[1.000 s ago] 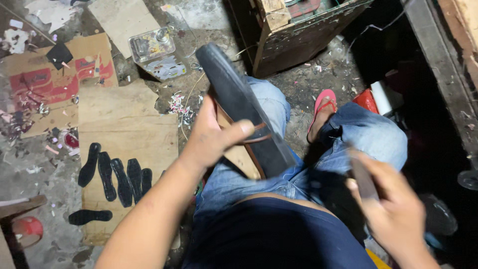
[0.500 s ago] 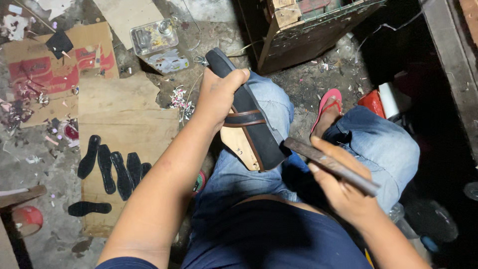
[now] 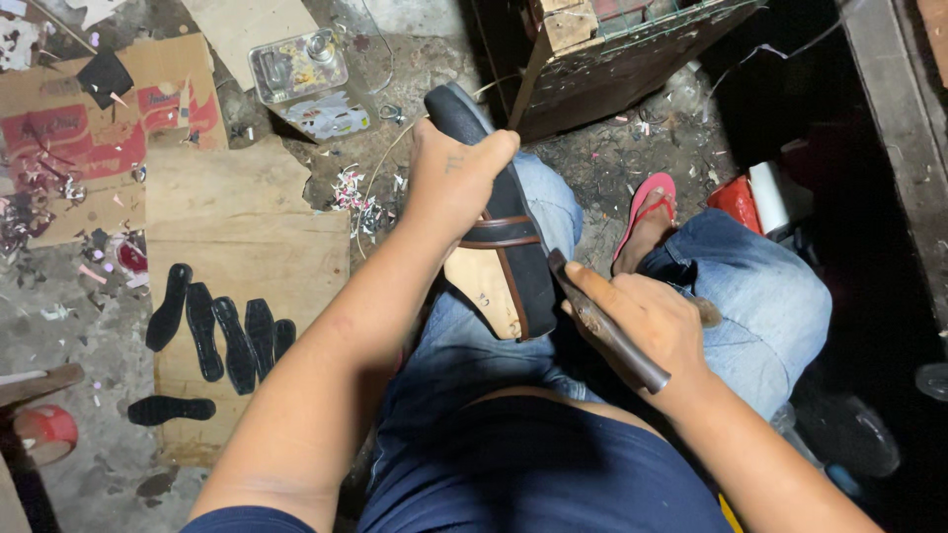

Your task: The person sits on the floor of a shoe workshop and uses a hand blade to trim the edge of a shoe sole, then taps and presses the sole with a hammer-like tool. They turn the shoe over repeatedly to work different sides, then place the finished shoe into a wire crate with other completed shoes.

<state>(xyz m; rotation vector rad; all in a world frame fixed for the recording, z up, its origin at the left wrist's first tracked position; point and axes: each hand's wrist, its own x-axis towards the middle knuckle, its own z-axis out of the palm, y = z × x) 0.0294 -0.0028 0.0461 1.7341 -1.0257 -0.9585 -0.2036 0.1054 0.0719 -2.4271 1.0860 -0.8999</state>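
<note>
The left hand (image 3: 456, 178) is closed around a black sandal (image 3: 506, 227), fingers over its far edge, and holds it sole-up on the left knee. The sandal has a brown strap across the middle and a pale insole that shows at the near end, just below this hand. The right hand (image 3: 647, 316) is wrapped around a long dark metal tool (image 3: 604, 324); the thumb lies along the tool, and the tip touches the sandal's right edge near the strap. The two hands are close together, with the sandal between them.

Beyond the right hand, a foot wears a red flip-flop (image 3: 644, 212) on the dirty floor (image 3: 632, 148). To the left of the left arm, several black sole pieces (image 3: 222, 336) lie in a row on a sheet of cardboard (image 3: 237, 247). Farther away from the left hand there is a clear plastic box (image 3: 296, 64), and above the sandal's far end stands a wooden crate (image 3: 612, 59).
</note>
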